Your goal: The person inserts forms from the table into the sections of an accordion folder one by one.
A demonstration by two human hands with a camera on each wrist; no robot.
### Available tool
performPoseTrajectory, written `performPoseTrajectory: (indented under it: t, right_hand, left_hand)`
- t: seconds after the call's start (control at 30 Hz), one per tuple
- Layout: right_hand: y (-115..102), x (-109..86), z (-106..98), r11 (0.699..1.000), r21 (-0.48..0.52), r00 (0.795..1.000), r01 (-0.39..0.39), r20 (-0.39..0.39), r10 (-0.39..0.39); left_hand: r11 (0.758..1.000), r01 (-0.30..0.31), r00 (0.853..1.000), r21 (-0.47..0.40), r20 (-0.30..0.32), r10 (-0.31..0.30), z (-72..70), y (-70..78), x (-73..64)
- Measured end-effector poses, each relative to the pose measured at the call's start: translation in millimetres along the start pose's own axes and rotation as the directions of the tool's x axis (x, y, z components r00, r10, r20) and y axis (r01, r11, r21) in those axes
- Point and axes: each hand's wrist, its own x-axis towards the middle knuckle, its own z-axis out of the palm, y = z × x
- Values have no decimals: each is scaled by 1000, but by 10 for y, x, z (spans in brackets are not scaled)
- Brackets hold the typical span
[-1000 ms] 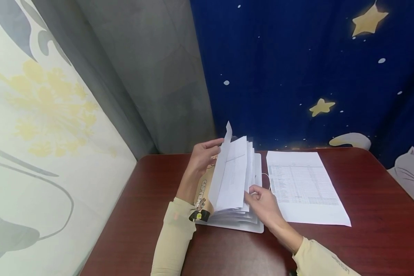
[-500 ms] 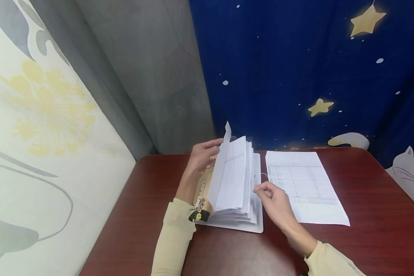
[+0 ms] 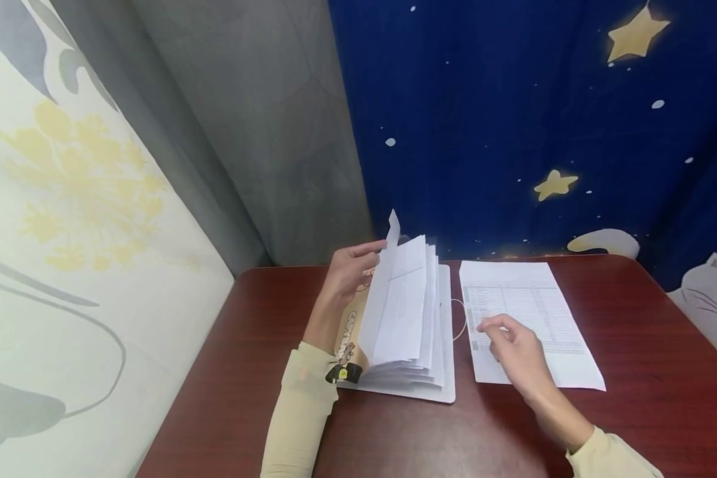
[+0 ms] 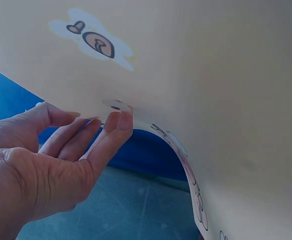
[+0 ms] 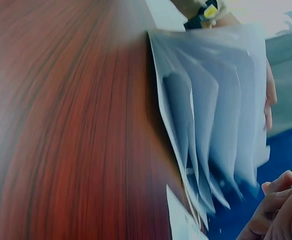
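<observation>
An accordion file folder (image 3: 351,325) with a tan cartoon-printed cover stands spread on the table, its white pockets and papers (image 3: 403,299) fanned out. At the top of the raised cover (image 4: 195,60), my left hand (image 3: 349,269) pinches the edge; in the left wrist view the fingertips meet beside a round button (image 4: 116,105). My right hand (image 3: 516,348) is over a printed sheet (image 3: 508,272) to the right of the folder, fingers loosely curled and nothing visible in them. From the right wrist view, the pocket dividers (image 5: 220,120) show edge-on, with the right fingers (image 5: 273,205) at the lower corner.
A thin white cord (image 3: 459,302) loops out between the folder and the sheet. The dark red wooden table (image 3: 263,332) ends at a grey curtain (image 3: 263,133) and a blue star-printed curtain (image 3: 484,133). A white patterned curtain (image 3: 83,232) hangs on the left.
My right hand has drawn away from the folder's papers, moving right until it is over the printed sheet. The left hand and the raised cover stay where they were.
</observation>
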Motion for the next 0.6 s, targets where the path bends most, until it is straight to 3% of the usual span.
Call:
performPoseTrajectory:
  t: [0.33,0.6]
  right_hand:
    - [193,-53,-467,999,-35,991,-38,-130,33]
    - [256,-79,-692,998,-51,985,-43,-172,34]
  left_hand:
    - [1000,5,1000,15,10,-5,-7,2,4]
    - [1000,-1,1000,-6,5,1,-12,-12,24]
